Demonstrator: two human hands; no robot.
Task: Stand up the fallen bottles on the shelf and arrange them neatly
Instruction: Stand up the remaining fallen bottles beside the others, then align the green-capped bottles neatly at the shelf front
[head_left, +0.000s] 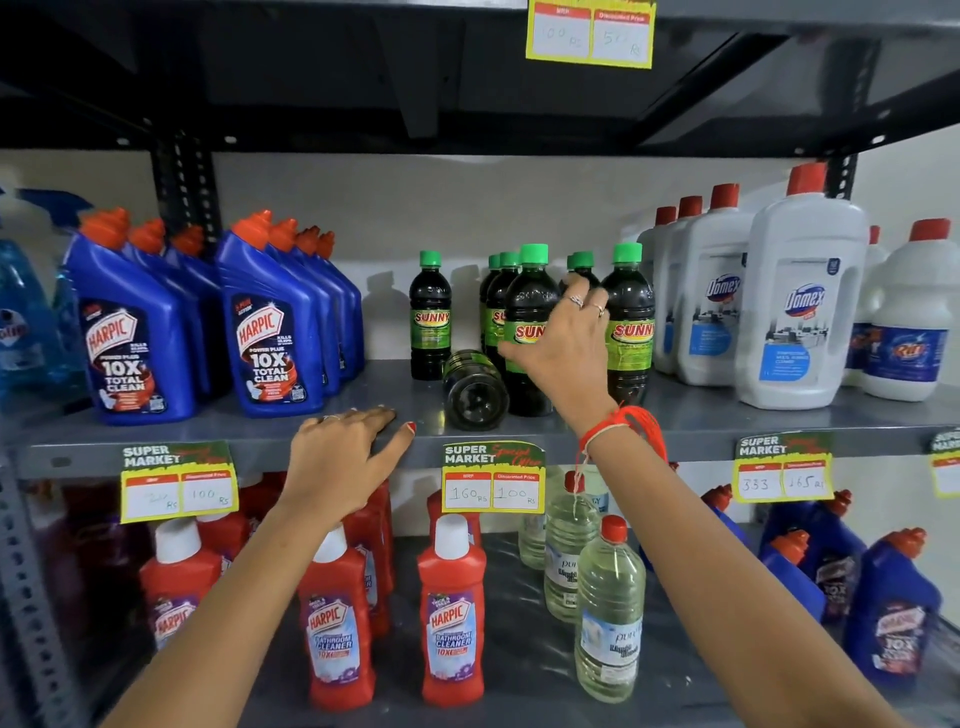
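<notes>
Several dark green-capped Sunny bottles stand in the middle of the grey shelf (260, 436). One Sunny bottle (474, 388) lies on its side, its base facing me, near the shelf's front edge. My right hand (563, 343) is wrapped around an upright front Sunny bottle (527, 312) just right of the fallen one. Another upright Sunny bottle (628, 322) stands to the right of my hand, and a lone one (430, 317) stands further left. My left hand (343, 457) rests on the shelf's front edge with fingers spread, holding nothing.
Blue Harpic bottles (270, 332) stand in rows at the left, white Domex bottles (800, 306) at the right. Price tags (492, 478) hang from the shelf edge. The lower shelf holds red Harpic bottles (451, 618) and clear bottles (608, 608). Another shelf sits overhead.
</notes>
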